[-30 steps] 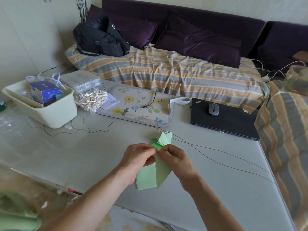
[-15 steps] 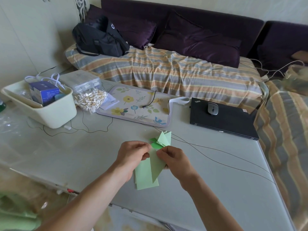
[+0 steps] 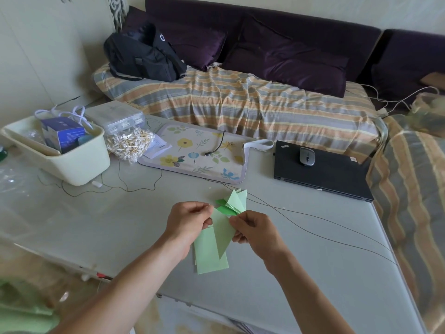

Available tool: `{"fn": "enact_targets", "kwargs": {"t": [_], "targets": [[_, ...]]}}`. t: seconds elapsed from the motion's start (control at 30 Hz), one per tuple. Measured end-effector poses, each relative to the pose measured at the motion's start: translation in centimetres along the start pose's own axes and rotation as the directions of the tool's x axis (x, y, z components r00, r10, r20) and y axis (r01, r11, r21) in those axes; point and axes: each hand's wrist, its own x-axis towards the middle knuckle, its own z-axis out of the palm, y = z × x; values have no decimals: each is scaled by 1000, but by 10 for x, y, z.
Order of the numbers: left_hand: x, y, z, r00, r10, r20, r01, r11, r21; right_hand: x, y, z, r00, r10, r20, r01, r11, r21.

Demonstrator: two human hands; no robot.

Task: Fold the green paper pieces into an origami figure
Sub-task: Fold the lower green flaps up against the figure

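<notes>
Pinching a pale green folded paper piece [image 3: 222, 231] at its upper edges, the left hand [image 3: 186, 221] and the right hand [image 3: 255, 229] are held just above the pale grey tabletop [image 3: 120, 220], near its front edge. The left hand's thumb and fingers are closed on the paper's upper left corner; the right hand's thumb and forefinger are closed on its upper right edge, where a triangular flap is seen folded down to a point. Beneath the held piece, a small stack of flat pale green paper rectangles [image 3: 212, 260] lies on the table, partly covered by the held piece and the left hand. Just beyond the hands, a cluster of already folded green paper units [image 3: 234, 202], some pale and some darker green, rests on the table, close to the right hand's fingertips.

Further back, a floral-patterned mat [image 3: 197, 153] is laid on the table, with a closed black laptop [image 3: 320, 173] to its right and a grey computer mouse [image 3: 307, 156] set on the laptop's lid. At the left, a cream plastic tub [image 3: 79, 165] is seen holding a blue box [image 3: 61, 133]. Thin dark cables [image 3: 313, 233] are run across the table. Behind the table, a striped sofa cover [image 3: 240, 102] bears a black bag [image 3: 142, 56].
</notes>
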Motion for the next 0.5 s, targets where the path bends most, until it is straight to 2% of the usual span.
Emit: {"fn": "enact_targets", "kwargs": {"t": [0.23, 0.3, 0.4, 0.5], "targets": [[-5, -3, 4, 990, 53, 128, -60, 997, 52, -4, -5, 5, 997, -66, 34, 62, 994, 87], [-5, -5, 5, 992, 99, 77, -107, 988, 107, -4, -4, 7, 997, -78, 4, 78, 996, 50], [-6, -3, 3, 971, 238, -25, -219, 924, 315, -3, -1, 7, 997, -70, -40, 72, 997, 29], [-7, -2, 3, 961, 278, 6, -261, 894, 364, -2, -1, 6, 996, -80, -46, 82, 996, 33]]}}
